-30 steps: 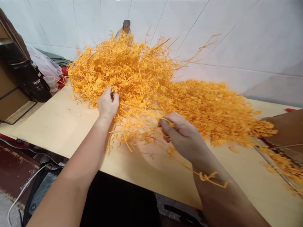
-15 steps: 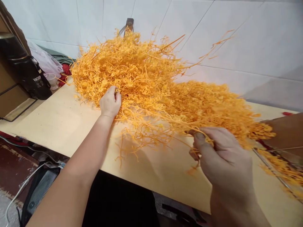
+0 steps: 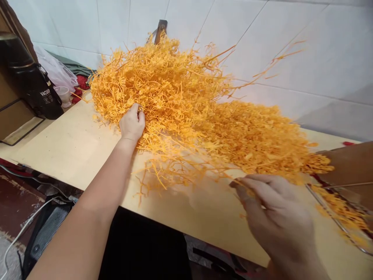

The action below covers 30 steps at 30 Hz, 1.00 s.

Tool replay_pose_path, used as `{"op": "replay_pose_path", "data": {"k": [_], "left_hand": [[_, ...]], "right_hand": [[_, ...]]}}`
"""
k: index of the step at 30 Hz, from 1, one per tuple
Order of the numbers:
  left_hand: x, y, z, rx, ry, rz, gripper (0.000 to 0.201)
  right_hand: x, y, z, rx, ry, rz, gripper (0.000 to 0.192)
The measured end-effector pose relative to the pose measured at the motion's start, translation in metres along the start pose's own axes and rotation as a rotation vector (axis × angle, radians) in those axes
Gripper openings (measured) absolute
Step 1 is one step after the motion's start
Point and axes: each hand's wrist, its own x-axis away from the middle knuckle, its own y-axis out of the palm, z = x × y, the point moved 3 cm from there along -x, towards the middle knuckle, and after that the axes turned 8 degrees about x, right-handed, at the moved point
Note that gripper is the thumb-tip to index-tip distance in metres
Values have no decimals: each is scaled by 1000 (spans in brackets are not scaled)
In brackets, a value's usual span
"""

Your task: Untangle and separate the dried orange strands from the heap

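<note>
The tangled, loosely heaped orange bunch of thin, branching, plastic-looking stems (image 3: 163,87) lies on the smooth, pale counter (image 3: 72,144) before the white tiled wall (image 3: 247,23); it should handle light, springy and prone to snagging, best taken by bare stems. The left hand (image 3: 131,123) has its grip curled closed on stems at the bunch's front; the right hand (image 3: 276,210), blurred, pinches a slim orange strand (image 3: 250,192) between its fingertips. Rightward spreads a denser, frillier orange mass (image 3: 256,140).
</note>
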Motion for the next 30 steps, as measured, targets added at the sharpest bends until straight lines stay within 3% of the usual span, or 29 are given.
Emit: {"op": "replay_pose_path", "data": {"k": [2, 5, 10, 12, 14, 17, 20, 23, 27, 30], "left_hand": [[0, -1, 3, -15, -36, -24, 24], [5, -5, 17, -8, -16, -73, 24], [24, -4, 49, 16, 231, -221, 27], [30, 0, 58, -8, 322, -299, 28], [35, 6, 62, -39, 377, -369, 27], [38, 12, 63, -48, 407, -427, 26], [39, 14, 64, -41, 412, -452, 26], [40, 15, 65, -47, 423, -491, 25], [42, 16, 65, -35, 447, -531, 25], [43, 17, 65, -40, 478, -550, 26]], "right_hand": [[7, 10, -4, -83, -52, -141, 11], [13, 22, -8, -175, -7, -350, 15], [2, 21, -1, -216, 17, -655, 28], [-9, 14, 10, -244, 53, -642, 35], [-21, 7, 26, -285, 168, -532, 42], [-40, 6, 50, -440, 440, -372, 43], [-57, 24, 63, -567, 711, -314, 36], [-70, 53, 60, -548, 811, -440, 39], [-78, 84, 37, -701, 659, -742, 50], [-79, 92, 19, -867, 562, -815, 46]]}}
